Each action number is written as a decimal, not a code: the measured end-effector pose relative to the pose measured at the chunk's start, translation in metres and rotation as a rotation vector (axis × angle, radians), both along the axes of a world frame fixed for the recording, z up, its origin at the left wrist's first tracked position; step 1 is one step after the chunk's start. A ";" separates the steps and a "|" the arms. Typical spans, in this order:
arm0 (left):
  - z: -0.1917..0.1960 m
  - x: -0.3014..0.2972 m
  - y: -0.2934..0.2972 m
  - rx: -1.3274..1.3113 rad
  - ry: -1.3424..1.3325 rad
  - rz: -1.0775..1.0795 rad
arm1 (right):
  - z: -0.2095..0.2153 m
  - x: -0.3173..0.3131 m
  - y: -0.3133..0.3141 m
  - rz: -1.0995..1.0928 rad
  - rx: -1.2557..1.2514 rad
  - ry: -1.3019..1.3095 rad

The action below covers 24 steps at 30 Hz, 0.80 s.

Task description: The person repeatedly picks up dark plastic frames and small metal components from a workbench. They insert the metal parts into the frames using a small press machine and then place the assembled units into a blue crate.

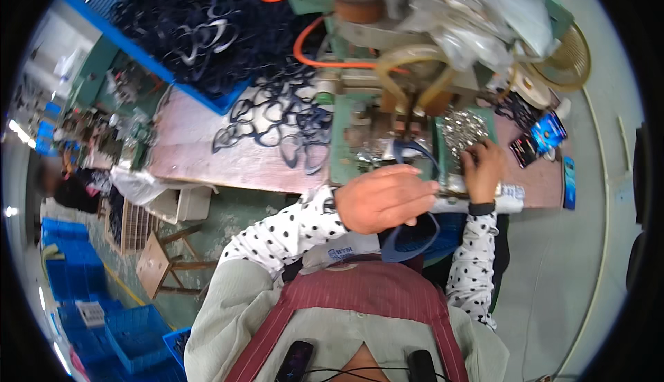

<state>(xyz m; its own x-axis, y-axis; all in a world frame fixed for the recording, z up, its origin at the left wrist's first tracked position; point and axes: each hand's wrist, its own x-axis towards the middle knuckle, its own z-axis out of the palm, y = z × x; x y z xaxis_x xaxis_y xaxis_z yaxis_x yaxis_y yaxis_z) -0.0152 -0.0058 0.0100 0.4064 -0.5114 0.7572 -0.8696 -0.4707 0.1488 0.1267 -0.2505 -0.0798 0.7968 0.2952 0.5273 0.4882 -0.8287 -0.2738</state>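
My left hand is closed around a dark blue eyeglass frame front, holding it just below the green press machine; the frame loops out above and below my fingers. My right hand reaches into a small tray of shiny metal parts on the machine bed, fingertips pinching among them. Whether it holds a piece is hidden by the fingers. Both sleeves are white with black dots.
A loose heap of dark blue frames lies on the pink worktable, and a blue crate holds many more. Orange hoses run over the machine. A wooden stool and blue crates stand on the floor at left.
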 end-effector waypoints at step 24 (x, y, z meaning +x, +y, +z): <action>-0.156 0.008 0.266 -0.232 0.340 1.516 | -0.017 0.010 -0.010 -0.088 0.461 0.097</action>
